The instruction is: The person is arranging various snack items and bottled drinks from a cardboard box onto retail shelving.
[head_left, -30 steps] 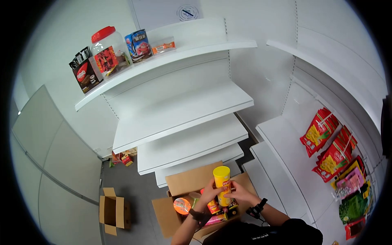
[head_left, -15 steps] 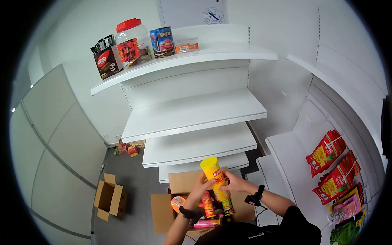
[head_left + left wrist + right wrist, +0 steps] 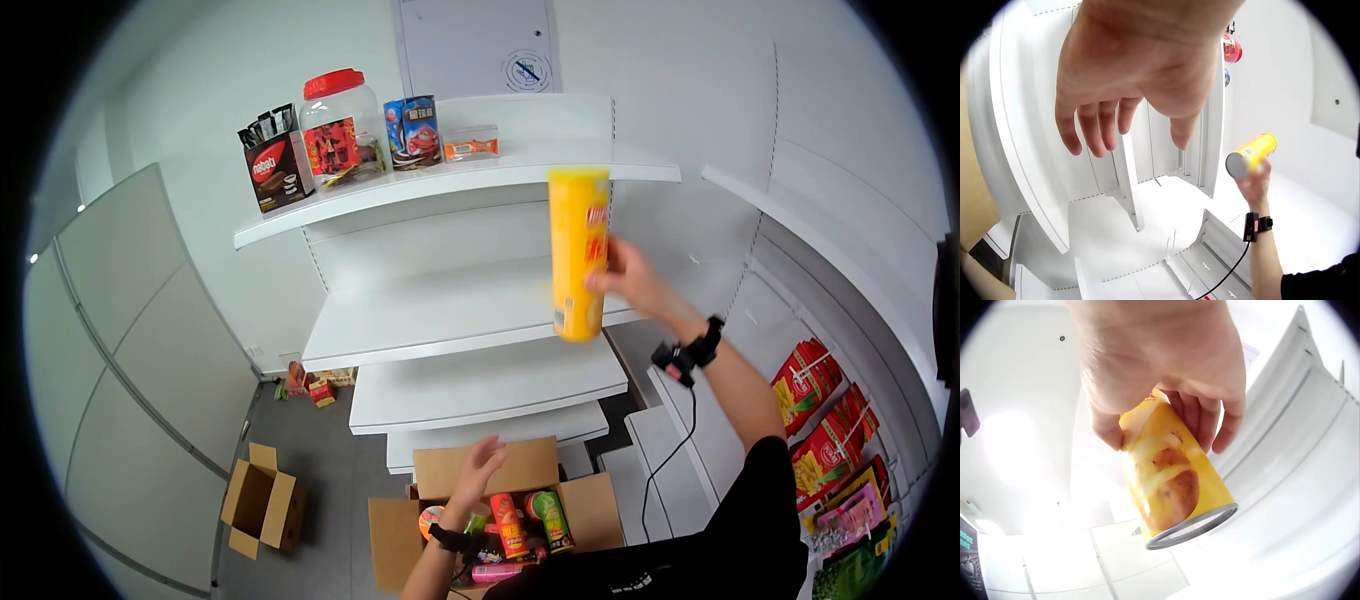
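- The yellow canister [image 3: 578, 255] stands upright in mid-air at the upper middle of the head view. It is in front of the white shelving, with its top level with the edge of the top shelf [image 3: 560, 160] and its base near the shelf below.
- The right hand [image 3: 628, 280] grasps it from the right side, fingers and thumb curled round the lower half of the tube. In the right wrist view the metal-rimmed base points towards the camera. Gripping round the body, rather than by an end, seems to keep the tall tube steady and vertical with the arm stretched up.
- The left hand [image 3: 480, 465] is released, fingers spread and relaxed, holding nothing. It hangs at the lower middle of the frame just above the open cardboard box [image 3: 392, 530], well apart from the canister.
- Inside the box a red tube [image 3: 508, 525] and a green tube [image 3: 548, 518] lie side by side among other packets. The flaps are folded outward, which leaves the contents reachable from above.
- At the upper left, the top shelf carries a red-lidded jar [image 3: 338, 125], a blue tin [image 3: 412, 132] and a brown carton [image 3: 272, 172], grouped at its left end.
- Red snack bags [image 3: 820, 395] hang at the right edge.
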Motion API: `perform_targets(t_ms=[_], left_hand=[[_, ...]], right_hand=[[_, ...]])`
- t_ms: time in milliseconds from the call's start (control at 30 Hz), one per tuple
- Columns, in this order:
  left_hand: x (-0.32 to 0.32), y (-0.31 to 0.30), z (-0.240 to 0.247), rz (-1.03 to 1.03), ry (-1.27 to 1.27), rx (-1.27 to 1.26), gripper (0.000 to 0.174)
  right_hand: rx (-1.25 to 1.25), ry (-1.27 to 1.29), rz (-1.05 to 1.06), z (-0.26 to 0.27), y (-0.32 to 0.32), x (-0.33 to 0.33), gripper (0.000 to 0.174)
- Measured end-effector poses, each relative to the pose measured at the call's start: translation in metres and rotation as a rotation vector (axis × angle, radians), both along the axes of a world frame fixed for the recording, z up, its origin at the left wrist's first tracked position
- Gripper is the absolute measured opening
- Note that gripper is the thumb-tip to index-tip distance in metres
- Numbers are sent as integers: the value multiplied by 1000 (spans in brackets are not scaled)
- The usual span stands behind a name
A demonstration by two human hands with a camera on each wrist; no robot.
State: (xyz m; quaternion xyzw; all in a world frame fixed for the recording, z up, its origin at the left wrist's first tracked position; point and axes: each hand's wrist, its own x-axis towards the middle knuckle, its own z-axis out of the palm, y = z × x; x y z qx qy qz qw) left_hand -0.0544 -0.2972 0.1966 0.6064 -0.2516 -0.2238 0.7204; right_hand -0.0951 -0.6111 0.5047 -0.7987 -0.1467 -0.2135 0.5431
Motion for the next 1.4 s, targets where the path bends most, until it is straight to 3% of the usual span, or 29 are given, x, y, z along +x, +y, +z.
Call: perform_targets(t_ms=[133, 300, 467, 600, 733, 1033, 1400], left_hand=[[2, 13, -6, 19, 8, -11, 51], [3, 37, -12, 71, 47, 12, 53], [2, 56, -16, 138, 74, -15, 50], [-3, 67, -13, 184, 102, 3, 49], [-7, 79, -16, 251, 134, 1, 50], [-16, 88, -19, 326, 204, -65, 51], [-19, 86, -32, 365, 226, -101, 50]], right_hand=[[-16, -152, -110, 93, -3, 23, 55], [-21, -194, -331, 154, -9, 72, 55], [-117, -299, -591, 169, -27, 142, 59], [-222, -182, -816, 171, -7, 159, 63], [-339, -150, -906, 170, -6, 184, 67], [-355, -24, -768, 181, -15, 211, 52], [-313, 0, -760, 182, -23, 225, 48]])
